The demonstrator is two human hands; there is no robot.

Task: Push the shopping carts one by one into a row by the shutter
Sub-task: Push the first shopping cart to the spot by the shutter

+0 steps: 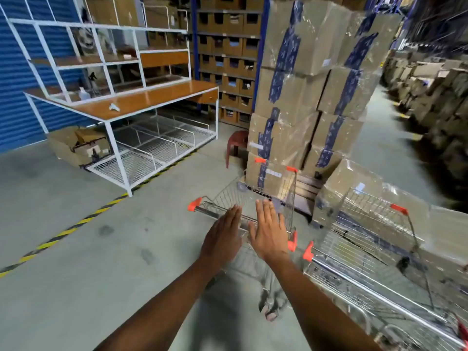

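Both hands, left (222, 239) and right (269, 233), were flat and released over the handle of the cart (253, 198) near the boxes (304, 97); empty wire, it looked light and stiff, best pushed by that bar.

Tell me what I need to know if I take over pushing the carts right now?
Left hand and right hand: both open, fingers straight, reaching over the handle of the front cart; contact is unclear.
The front cart stands by the wrapped box stack.
A second cart waits on the right.
The blue shutter is far left, behind the workbench.
Done: no cart stands by the shutter yet.
Left: push both carts there, one by one.
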